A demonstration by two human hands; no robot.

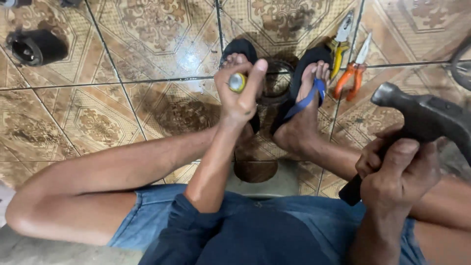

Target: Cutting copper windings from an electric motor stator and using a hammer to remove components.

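My left hand [240, 93] is closed around an upright tool with a yellow and grey handle end [237, 82], held above my feet. Under it a dark metal ring [277, 81] lies on the floor between my feet, partly hidden by the hand. My right hand [397, 169] grips the black handle of a hammer [417, 118], raised at the right with its dark head pointing left. Both feet wear black flip-flops with blue straps [306, 98].
Yellow-handled pliers [340, 46] and orange-handled pliers [354, 68] lie on the patterned tile floor beyond my right foot. A black cylindrical part [35, 46] sits at the far left. A wheel rim edge [461, 64] shows at the right.
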